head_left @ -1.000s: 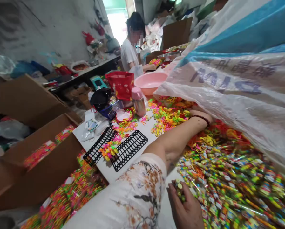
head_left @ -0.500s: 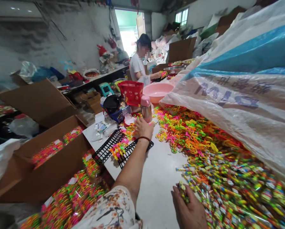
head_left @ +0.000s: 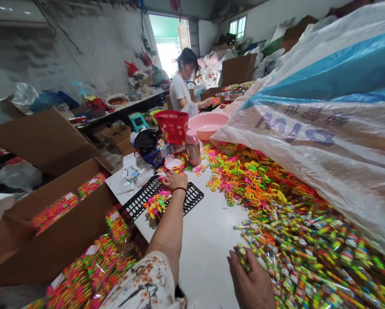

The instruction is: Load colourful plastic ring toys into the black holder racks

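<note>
Left arm [head_left: 169, 225] extended, left hand [head_left: 175, 181] palm-down, 11 o'clock from right hand [head_left: 256, 279], which is curled.

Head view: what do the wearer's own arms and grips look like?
The left arm wears a white sleeve printed with orange-brown blossoms and dark stems. A dark red beaded bracelet circles the wrist above the ungloved left grip. The right grip is ungloved too; its sleeve is out of view.
</note>
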{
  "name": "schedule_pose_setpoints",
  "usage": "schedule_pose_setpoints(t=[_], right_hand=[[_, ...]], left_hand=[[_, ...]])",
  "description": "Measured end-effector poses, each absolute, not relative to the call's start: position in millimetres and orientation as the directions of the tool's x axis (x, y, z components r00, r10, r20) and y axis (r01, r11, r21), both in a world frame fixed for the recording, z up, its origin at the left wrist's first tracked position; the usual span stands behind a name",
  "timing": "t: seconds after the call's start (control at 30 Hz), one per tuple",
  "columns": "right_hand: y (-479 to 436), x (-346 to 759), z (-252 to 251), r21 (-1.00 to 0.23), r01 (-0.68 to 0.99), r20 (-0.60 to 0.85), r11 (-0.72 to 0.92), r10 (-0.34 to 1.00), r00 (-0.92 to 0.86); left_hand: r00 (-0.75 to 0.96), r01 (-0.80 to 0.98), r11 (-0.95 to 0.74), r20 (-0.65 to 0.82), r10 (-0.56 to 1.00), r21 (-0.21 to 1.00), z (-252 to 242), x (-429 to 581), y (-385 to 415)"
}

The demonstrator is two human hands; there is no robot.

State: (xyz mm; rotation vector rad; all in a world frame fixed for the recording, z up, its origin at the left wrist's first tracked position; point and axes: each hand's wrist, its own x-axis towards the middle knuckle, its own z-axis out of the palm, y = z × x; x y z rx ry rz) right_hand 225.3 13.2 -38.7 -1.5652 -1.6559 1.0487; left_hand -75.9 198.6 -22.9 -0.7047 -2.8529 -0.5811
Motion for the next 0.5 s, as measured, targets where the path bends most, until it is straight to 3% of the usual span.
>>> schedule_pose_setpoints(t=[0.27, 0.5], right_hand=[[14.2, 225.0, -40.7, -0.881, 0.472, -0.091, -0.028, 0.990, -0.112], [10.5, 219.6, -34.2, -0.894, 0.445, -0.077, -0.046, 0.996, -0.050]], left_hand=[[-0.840, 0.531, 0.724, 0.163, 0.517, 0.440, -23.3, -72.6, 202.1], [-0.811, 0.437, 0.473, 0.108, 0.575, 0.765, -11.4, -65.6, 196.9]])
